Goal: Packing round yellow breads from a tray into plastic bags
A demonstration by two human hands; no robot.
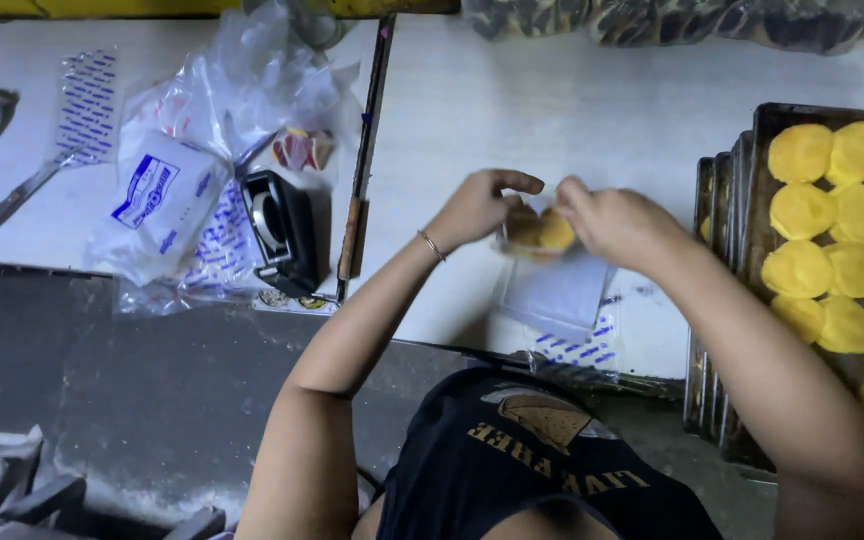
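Note:
My left hand (479, 207) and my right hand (613, 222) meet over the white table (512, 110), both pinching a small clear plastic bag (540, 231) that holds a yellow round cake. The bag hangs between the fingers just above the tabletop. A thin bracelet circles my left wrist. Under the hands lie flat clear bags with blue print (564, 300).
Stacked dark metal trays (752, 150) at the right carry several yellow round cakes (832, 220). A black tape dispenser (280, 230) and a heap of printed plastic bags (187, 180) sit at the left, with a metal spatula (37, 180) beyond. A wooden stick (364, 150) lies across the table.

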